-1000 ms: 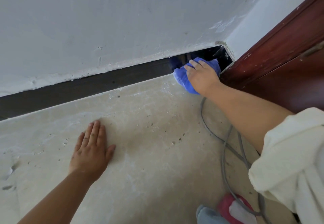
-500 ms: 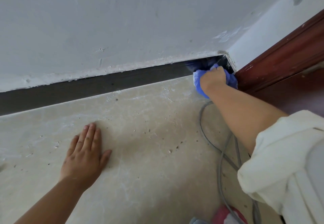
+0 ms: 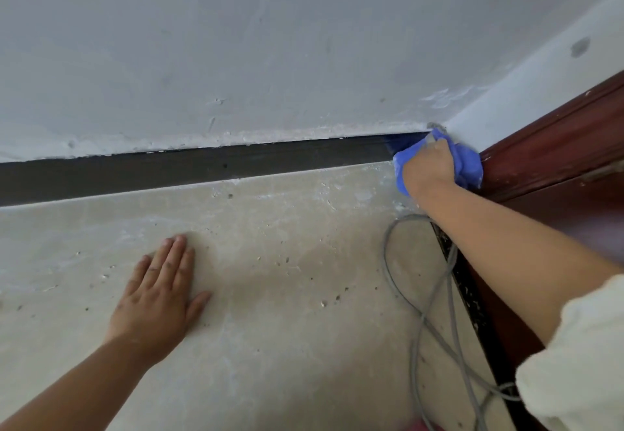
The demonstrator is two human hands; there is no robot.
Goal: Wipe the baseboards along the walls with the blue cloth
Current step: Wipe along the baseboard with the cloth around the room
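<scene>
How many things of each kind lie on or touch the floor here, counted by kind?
Hands: 2, left hand flat on the floor, right hand gripping the blue cloth
Cloths: 1
Grey cables: 1
Total: 4

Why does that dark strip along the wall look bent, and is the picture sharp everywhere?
Head view: the wide-angle lens bows the straight baseboard; light is soft and even, without glare; the right hand on the blue cloth looks slightly smeared, the left hand on the floor is sharper.
</scene>
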